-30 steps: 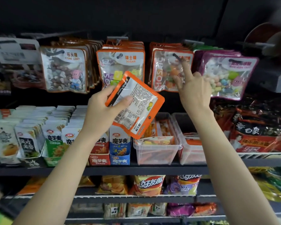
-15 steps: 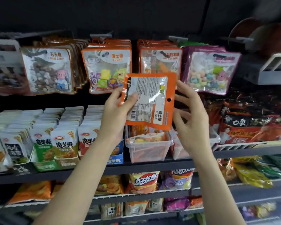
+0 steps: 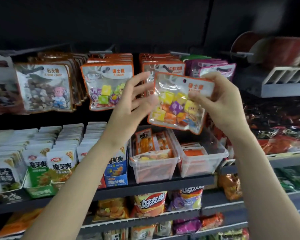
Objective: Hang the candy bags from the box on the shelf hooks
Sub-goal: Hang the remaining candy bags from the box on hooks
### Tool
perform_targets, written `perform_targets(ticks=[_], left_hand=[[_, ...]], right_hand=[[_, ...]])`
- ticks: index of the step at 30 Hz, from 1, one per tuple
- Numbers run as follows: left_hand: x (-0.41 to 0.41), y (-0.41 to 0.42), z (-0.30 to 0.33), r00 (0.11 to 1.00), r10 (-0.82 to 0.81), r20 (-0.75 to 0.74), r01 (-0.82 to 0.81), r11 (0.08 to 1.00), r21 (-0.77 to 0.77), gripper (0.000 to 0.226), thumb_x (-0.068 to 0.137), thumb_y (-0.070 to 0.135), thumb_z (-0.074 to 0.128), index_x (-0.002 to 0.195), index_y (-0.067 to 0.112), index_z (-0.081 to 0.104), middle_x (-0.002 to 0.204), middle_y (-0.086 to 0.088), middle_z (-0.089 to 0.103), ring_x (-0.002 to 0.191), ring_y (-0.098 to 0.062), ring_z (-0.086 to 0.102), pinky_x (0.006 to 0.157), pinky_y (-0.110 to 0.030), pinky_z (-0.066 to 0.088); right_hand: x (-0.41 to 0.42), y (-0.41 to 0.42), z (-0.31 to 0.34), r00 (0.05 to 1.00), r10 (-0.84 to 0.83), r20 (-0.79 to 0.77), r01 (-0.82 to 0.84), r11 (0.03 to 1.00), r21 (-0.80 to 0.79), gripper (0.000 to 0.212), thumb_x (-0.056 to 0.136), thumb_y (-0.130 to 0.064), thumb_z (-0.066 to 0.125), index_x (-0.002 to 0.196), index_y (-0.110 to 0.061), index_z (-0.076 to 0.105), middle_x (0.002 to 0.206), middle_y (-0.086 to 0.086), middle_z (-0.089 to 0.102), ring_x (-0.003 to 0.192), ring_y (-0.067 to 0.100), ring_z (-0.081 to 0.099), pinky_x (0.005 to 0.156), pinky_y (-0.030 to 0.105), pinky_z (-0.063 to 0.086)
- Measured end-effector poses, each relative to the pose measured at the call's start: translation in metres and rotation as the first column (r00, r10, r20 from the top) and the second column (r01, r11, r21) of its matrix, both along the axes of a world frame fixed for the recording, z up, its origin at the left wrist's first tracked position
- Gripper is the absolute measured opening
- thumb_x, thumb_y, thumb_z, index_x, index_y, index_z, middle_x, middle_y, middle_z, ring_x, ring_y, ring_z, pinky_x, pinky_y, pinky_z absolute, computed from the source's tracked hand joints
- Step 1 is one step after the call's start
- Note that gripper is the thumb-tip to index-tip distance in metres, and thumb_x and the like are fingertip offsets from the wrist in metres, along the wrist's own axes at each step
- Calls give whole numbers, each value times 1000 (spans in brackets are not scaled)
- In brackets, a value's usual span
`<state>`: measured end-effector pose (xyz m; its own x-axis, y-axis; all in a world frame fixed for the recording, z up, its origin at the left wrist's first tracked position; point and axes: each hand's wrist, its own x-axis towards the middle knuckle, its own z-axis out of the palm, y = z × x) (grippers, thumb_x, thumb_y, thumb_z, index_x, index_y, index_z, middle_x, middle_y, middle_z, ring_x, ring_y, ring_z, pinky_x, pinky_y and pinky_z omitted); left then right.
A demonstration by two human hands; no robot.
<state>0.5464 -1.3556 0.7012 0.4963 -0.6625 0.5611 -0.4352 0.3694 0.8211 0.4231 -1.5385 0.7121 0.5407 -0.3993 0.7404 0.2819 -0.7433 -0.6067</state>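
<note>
Dark shelves, candy bag (image 3: 178, 103) flipped front-out, now in right hand (image 3: 220, 103)

Right hand (image 3: 222, 103) is holding an orange-edged candy bag (image 3: 177, 103) by its top right corner, clear front facing the camera. Left hand (image 3: 133, 103) is hovering, fingers spread, at the bag's left edge; contact is unclear. Bags with the same orange-edged packaging are hanging on a shelf hook (image 3: 100, 52) behind. Two clear plastic boxes (image 3: 152, 168) are sitting on the shelf (image 3: 156, 185) below.
</note>
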Motion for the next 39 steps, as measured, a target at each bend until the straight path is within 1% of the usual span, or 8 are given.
perform_targets(ticks=[5, 10, 19, 23, 26, 30, 36, 39], left_hand=[[12, -24, -1, 858, 344, 382, -347, 936, -62, 61, 78, 14, 78, 127, 29, 46, 133, 4, 46, 106, -8, 57, 83, -23, 54], [26, -36, -8, 803, 428, 415, -441, 895, -70, 65, 79, 12, 77, 135, 26, 49, 133, 2, 45, 98, -6, 55, 84, -20, 52], [30, -39, -18, 782, 383, 492, -396, 914, -82, 80, 81, 11, 75, 149, 16, 32, 132, 8, 44, 104, 6, 48, 82, -26, 54], [33, -42, -17, 769, 389, 508, -422, 905, -56, 84, 82, 14, 74, 151, 14, 26, 129, 0, 48, 117, -12, 49, 92, -38, 52], [36, -47, -13, 708, 422, 567, -506, 863, -10, 84, 83, 18, 74, 152, 15, 25, 126, -3, 48, 102, -10, 50, 88, -23, 48], [44, -56, -7, 573, 480, 664, -631, 775, -15, 85, 84, 19, 74, 152, 14, 24, 134, -9, 43, 86, -7, 48, 79, -15, 40], [49, -74, -9, 513, 467, 721, -703, 710, 40, 81, 89, 7, 64, 153, 7, 15, 151, -17, 26, 128, -25, 45, 104, -29, 39], [46, -78, -11, 576, 440, 688, -674, 732, 97, 80, 91, 7, 60, 153, 6, 10, 156, -18, 18, 140, -28, 32, 109, -32, 33]], right_hand=[[30, 1, 8, 993, -75, 94, 71, 996, 46, 42, 86, -17, 74, 114, -23, 44, 101, 1, 68, 77, 11, 70, 64, 27, 58], [51, -2, 4, 972, -189, 139, 187, 982, 27, 37, 85, -28, 74, 110, -30, 48, 95, -1, 64, 66, 31, 65, 55, 48, 52], [55, -8, -11, 937, -269, 224, 287, 957, -52, 23, 90, -33, 68, 112, -26, 67, 98, -11, 53, 63, 15, 50, 58, 22, 40], [60, -8, -11, 921, -332, 202, 347, 937, -43, 27, 90, -31, 67, 116, -25, 70, 97, -9, 51, 76, -1, 43, 68, 21, 44], [64, -10, -13, 882, -452, 137, 472, 849, -237, 34, 94, -36, 59, 123, -21, 67, 123, 6, 55, 100, 1, 43, 88, 19, 43], [74, -12, -21, 760, -644, 92, 548, 558, -624, 54, 90, -54, 49, 129, -17, 60, 151, 13, 37, 136, 32, 30, 105, 49, 28], [97, -15, -32, 681, -720, 132, 592, 435, -679, 59, 86, -45, 66, 131, -7, 56, 135, 10, 56, 133, 31, 42, 106, 45, 17], [104, -11, -35, 660, -744, 105, 602, 440, -666, 57, 92, -43, 58, 136, -7, 51, 142, 11, 50, 139, 31, 36, 109, 45, 14]])
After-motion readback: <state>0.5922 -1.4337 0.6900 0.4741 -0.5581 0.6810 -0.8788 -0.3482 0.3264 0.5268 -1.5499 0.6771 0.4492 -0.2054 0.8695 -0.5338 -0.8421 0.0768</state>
